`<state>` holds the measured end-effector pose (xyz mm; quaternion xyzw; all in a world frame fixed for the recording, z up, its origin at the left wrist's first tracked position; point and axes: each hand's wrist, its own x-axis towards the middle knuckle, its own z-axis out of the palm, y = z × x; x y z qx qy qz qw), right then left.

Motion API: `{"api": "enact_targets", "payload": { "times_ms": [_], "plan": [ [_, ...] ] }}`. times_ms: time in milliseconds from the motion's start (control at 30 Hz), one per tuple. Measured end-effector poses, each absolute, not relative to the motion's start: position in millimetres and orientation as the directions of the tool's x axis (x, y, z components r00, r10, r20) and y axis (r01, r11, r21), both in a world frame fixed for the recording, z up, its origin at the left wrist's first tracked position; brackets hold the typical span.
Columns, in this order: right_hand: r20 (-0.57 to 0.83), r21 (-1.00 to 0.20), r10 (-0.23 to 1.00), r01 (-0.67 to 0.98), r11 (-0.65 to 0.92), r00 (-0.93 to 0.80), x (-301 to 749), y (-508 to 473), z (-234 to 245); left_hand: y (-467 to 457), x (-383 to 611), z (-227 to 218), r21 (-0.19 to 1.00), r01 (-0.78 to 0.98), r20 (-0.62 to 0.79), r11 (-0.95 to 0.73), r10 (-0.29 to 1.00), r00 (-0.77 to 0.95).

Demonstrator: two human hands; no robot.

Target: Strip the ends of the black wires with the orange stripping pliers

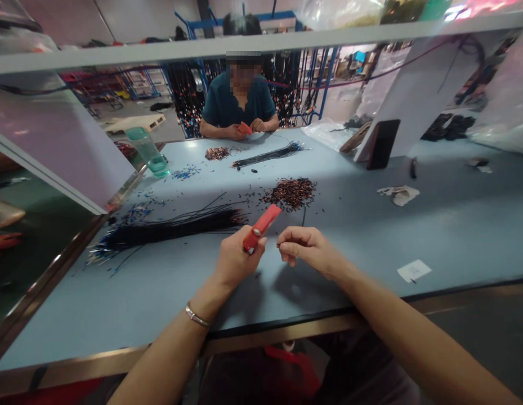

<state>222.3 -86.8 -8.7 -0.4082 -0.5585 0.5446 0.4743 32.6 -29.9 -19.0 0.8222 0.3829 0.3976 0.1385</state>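
Observation:
My left hand [236, 256] is closed round a red hand tool [262, 226] that looks like a wire stripper, its blunt end pointing up and away to the right. Just right of it, my right hand [305, 248] is pinched, thumb against fingers, with a tiny dark tip showing at the fingertips; what it is I cannot make out. Left of my hands lies a thick bundle of black wires [172, 229], blue-tipped at the far left and coppery at the right. Beyond the tool is a heap of short black and copper-coloured bits [293, 192].
Across the blue-grey table [160, 309] a person [240, 101] holds a red tool [244, 128], with a thinner wire bundle [267, 156] before them. A green bottle [149, 152], a dark phone [383, 144], crumpled paper [400, 194] and a white card [414, 271] stand or lie around. A shelf beam [160, 50] crosses above.

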Motion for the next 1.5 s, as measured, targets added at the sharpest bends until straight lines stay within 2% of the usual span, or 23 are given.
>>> {"api": "enact_targets", "payload": {
  "times_ms": [133,233,333,433,533,600,700,833,1033,1233,1367,1500],
  "plan": [
    [0.167,-0.986,0.982,0.011,0.168,-0.091,236.7,-82.9,-5.8,-29.5,27.6,-6.9,0.844,0.246,0.334,-0.476,0.827,0.453],
    [0.215,-0.975,0.976,0.061,0.213,0.029,246.2,-80.4,-5.2,-27.1,24.2,-1.6,0.975,-0.008,0.204,-0.222,0.877,0.435],
    [0.202,-0.971,0.979,0.137,0.197,0.025,248.8,-78.9,-6.2,-22.8,21.0,0.4,0.981,-0.191,0.068,0.01,0.914,0.399],
    [0.226,-0.943,0.972,0.235,0.234,-0.059,245.3,-77.6,-8.8,-20.9,18.4,-0.2,0.918,-0.296,-0.099,0.265,0.874,0.476],
    [0.319,-0.891,0.942,0.306,0.336,-0.105,242.1,-76.8,-10.5,-25.1,19.2,-1.9,0.833,-0.278,-0.237,0.479,0.763,0.602],
    [0.33,-0.886,0.94,0.316,0.338,-0.081,242.3,-77.0,-9.5,-30.4,22.2,-3.3,0.803,-0.207,-0.29,0.558,0.671,0.683],
    [0.299,-0.917,0.954,0.281,0.283,0.015,245.3,-78.3,-5.6,-38.3,27.8,-5.7,0.797,-0.115,-0.318,0.592,0.575,0.754],
    [0.3,-0.92,0.949,0.294,0.261,0.096,248.2,-79.9,-2.2,-43.7,31.1,-8.4,0.825,-0.066,-0.302,0.561,0.537,0.788],
    [0.444,-0.78,0.895,0.509,0.363,0.042,245.0,-83.5,-2.1,-48.8,30.0,-8.7,0.869,0.029,-0.297,0.494,0.474,0.829],
    [0.515,-0.69,0.857,0.598,0.409,0.008,243.5,-86.1,-1.1,-52.2,32.8,-9.6,0.876,0.034,-0.289,0.482,0.467,0.836],
    [0.516,-0.698,0.857,0.59,0.407,0.019,244.5,-85.5,-1.7,-47.0,30.6,-5.9,0.891,-0.007,-0.259,0.454,0.521,0.813],
    [0.455,-0.754,0.89,0.534,0.382,0.005,245.8,-85.7,-4.7,-32.4,19.9,5.4,0.89,-0.238,-0.137,0.389,0.726,0.674]
  ]
}}
